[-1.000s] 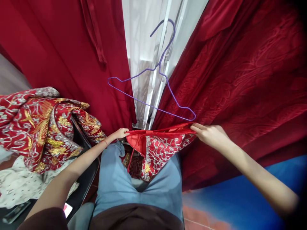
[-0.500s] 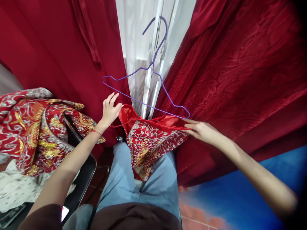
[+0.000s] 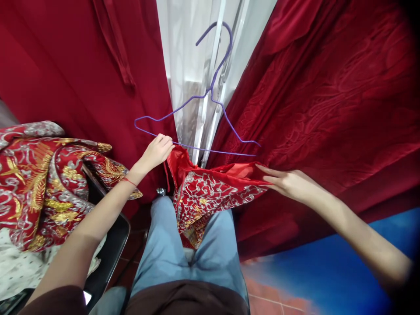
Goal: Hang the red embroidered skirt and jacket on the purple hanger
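Observation:
A red garment (image 3: 210, 188) with silver and gold embroidery hangs between my knees, its plain red waist edge stretched between both hands. My left hand (image 3: 159, 151) is closed on the left end of that edge, close to the hanger's lower bar. At the right end, my right hand (image 3: 285, 181) pinches the edge between thumb and fingers. A purple wire hanger (image 3: 210, 90) is above the garment, its hook upward and its lower bar just over the red edge. Nothing of the garment is seen over the hanger's bar.
Dark red curtains (image 3: 138, 65) flank a white curtain (image 3: 187, 52) with pale metal bars. At the left, another embroidered red garment (image 3: 62, 183) and white dotted cloth (image 3: 19, 258) lie on a black chair (image 3: 114, 249). Blue cloth (image 3: 315, 262) and floor tiles (image 3: 265, 297) are lower right.
My left hand has closed on the garment's edge and moved slightly right and down. My right hand has moved right, pulling the edge wider. The hanger has tilted, its right end now higher.

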Tool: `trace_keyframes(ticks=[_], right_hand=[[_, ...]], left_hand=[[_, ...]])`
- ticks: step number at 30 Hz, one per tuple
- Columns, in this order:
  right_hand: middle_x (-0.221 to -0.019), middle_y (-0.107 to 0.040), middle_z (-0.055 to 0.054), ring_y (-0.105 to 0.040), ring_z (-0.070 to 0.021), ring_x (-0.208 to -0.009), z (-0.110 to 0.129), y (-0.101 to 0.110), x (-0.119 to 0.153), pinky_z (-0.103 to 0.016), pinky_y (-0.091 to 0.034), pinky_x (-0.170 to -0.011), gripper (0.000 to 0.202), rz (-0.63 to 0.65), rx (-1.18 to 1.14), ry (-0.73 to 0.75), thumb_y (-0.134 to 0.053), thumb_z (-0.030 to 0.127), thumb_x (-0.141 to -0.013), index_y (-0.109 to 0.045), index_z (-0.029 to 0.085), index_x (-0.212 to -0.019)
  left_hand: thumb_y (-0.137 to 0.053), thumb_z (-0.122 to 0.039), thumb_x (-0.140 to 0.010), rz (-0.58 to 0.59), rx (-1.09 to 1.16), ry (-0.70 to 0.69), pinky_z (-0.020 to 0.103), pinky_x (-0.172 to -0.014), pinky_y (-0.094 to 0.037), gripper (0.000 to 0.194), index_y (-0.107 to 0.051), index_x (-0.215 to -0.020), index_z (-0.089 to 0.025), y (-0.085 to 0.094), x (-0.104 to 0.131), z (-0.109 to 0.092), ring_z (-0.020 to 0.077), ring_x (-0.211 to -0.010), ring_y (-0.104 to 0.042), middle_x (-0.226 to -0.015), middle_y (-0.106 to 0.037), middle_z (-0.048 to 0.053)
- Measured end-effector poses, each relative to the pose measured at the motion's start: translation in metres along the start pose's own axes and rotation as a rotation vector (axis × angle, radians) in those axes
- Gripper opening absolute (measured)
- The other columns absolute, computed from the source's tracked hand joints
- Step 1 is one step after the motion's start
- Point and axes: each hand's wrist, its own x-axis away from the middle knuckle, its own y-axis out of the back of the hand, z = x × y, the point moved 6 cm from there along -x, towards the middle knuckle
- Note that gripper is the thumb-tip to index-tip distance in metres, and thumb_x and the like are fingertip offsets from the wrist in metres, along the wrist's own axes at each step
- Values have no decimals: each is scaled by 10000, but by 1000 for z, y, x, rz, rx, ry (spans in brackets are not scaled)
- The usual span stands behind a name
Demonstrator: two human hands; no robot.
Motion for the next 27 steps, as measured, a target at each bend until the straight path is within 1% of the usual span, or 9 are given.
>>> trace_keyframes(ticks=[3, 5, 10, 13, 19, 21, 23, 25, 27], right_hand=[[-1427, -586, -46, -684, -117, -516, -3, 12, 0, -252, -423, -392, 400, 1, 14, -22, -386, 347, -1040, -737, 217, -898], [-1414, -594, -53, -712, -151, -559, -8, 16, -3, -272, -462, -421, 399, 9, 33, -38, -385, 347, -1038, -749, 215, -940], [-1362, -629, -42, -773, -234, -838, -25, 10, -14, -287, -550, -530, 366, 55, 69, -90, -420, 387, -1027, -756, 258, -1093], [-1364, -625, -32, -761, -238, -949, -33, 7, -17, -287, -579, -591, 350, 72, 65, -121, -443, 399, -1019, -736, 283, -1172], [-1346, -642, -17, -763, -224, -942, -34, 12, -27, -288, -590, -630, 359, 85, 83, -124, -421, 382, -1021, -736, 305, -1176], [-1312, -667, -34, -757, -235, -969, -33, 18, -34, -296, -595, -664, 367, 77, 99, -128, -416, 374, -1023, -741, 282, -1166], [-1334, -651, -55, -747, -245, -1008, -33, 28, -43, -295, -590, -687, 372, 60, 105, -140, -415, 365, -1027, -743, 255, -1164], [-1417, -584, -64, -746, -248, -1002, -34, 42, -53, -279, -565, -655, 360, 27, 104, -170, -437, 383, -1026, -743, 247, -1159], [-1456, -547, -60, -749, -249, -978, -34, 62, -63, -267, -506, -579, 325, -30, 108, -206, -483, 396, -1014, -739, 256, -1158]], left_hand=[[-389, -277, -1022, 0, 5, -29, 426, -863, -499, 318, -610, -823, -162, 4, 0, -1, 247, -910, -548, -961, -622, 122], [-391, -270, -1021, -5, 26, -37, 424, -865, -497, 311, -604, -821, -165, 7, 0, -1, 241, -901, -547, -953, -613, 114], [-392, -259, -1019, -40, 26, -51, 421, -849, -495, 298, -609, -840, -162, 14, 6, -2, 239, -883, -534, -962, -621, 117], [-401, -257, -1018, -57, -6, -67, 400, -817, -491, 289, -609, -842, -161, 19, 10, -5, 237, -868, -529, -951, -627, 115], [-393, -239, -1021, -58, -101, -123, 373, -779, -479, 296, -605, -831, -158, 27, 12, -12, 230, -817, -508, -873, -608, 100], [-380, -238, -1023, -38, -104, -127, 382, -774, -473, 309, -608, -831, -154, 28, 12, -12, 236, -810, -501, -848, -599, 99], [-367, -244, -1025, -15, -88, -124, 396, -769, -469, 324, -611, -831, -154, 28, 12, -13, 244, -811, -501, -839, -596, 104], [-362, -249, -1024, 0, -76, -112, 405, -766, -469, 329, -616, -840, -153, 26, 13, -17, 251, -823, -510, -851, -603, 112], [-369, -239, -1015, 12, -75, -88, 407, -760, -470, 318, -618, -840, -152, 23, 15, -22, 254, -831, -522, -861, -606, 118]])
